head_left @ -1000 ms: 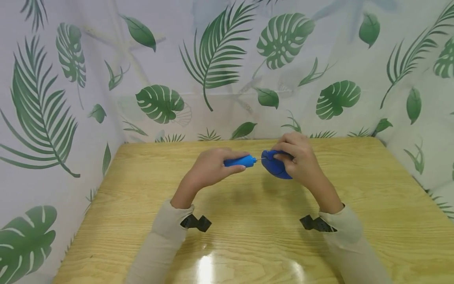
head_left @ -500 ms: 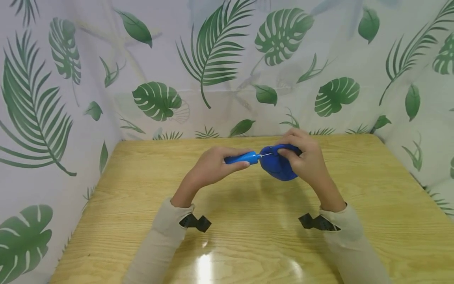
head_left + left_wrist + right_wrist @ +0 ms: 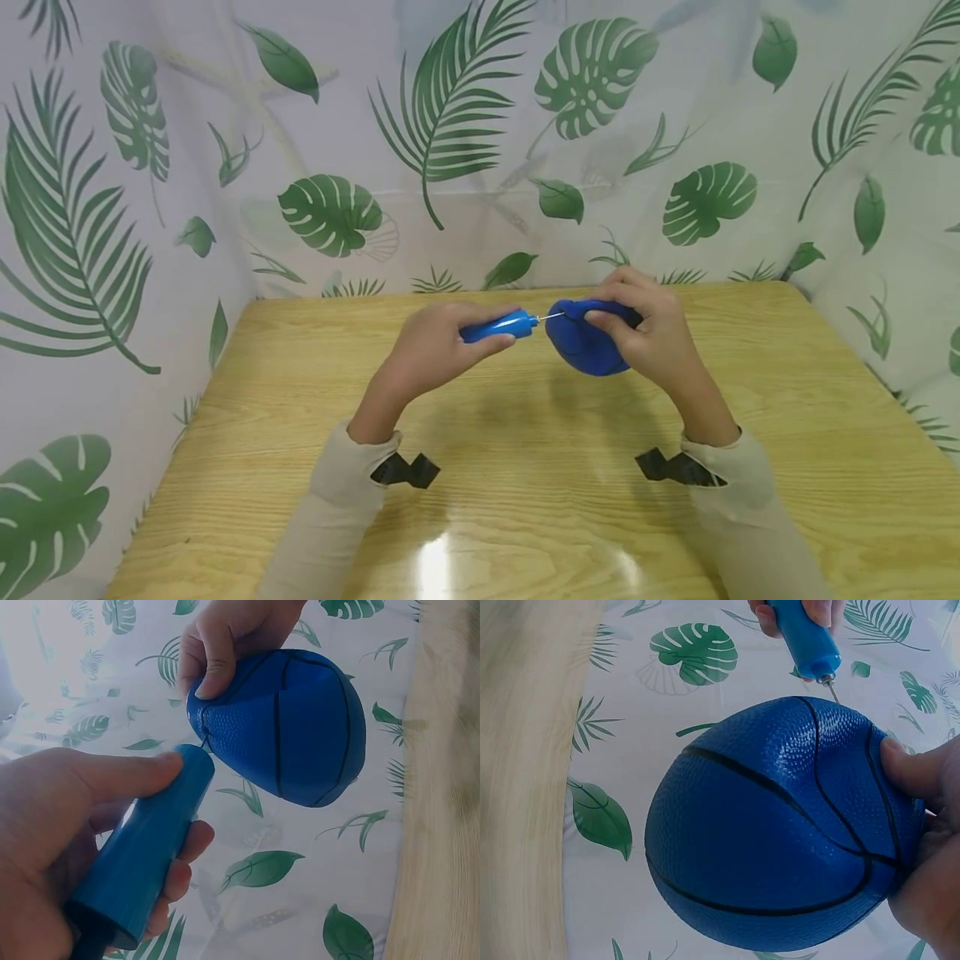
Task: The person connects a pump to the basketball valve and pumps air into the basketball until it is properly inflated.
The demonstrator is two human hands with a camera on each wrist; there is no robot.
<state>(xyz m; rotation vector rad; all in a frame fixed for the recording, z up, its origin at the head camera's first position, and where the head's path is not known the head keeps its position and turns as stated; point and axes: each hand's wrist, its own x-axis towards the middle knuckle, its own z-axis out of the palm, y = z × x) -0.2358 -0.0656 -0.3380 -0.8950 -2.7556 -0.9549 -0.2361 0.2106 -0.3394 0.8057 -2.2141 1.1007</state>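
Note:
A light-blue hand pump [image 3: 146, 847] lies in the grip of my left hand [image 3: 435, 346], thumb along its barrel. From its tip a thin metal needle [image 3: 551, 316] points right and reaches the ball's surface in the head view; whether it is inside cannot be told. The dark-blue, black-lined ball [image 3: 757, 832] is partly collapsed, with a dent and folds showing in the right wrist view. My right hand [image 3: 652, 333] pinches the ball's edge between thumb and fingers. Both things are held up above the table.
A wood-grain table [image 3: 525, 517] spreads beneath both hands. White cloth [image 3: 465, 250] printed with green leaves hangs behind it and along both sides. Each wrist carries a small black camera mount, the left one [image 3: 405, 471] near the sleeve cuff.
The ball has turned in my right hand, showing a rounder side. My left hand first moved right with the pump, then drew slightly back left and up; the needle now meets the ball higher.

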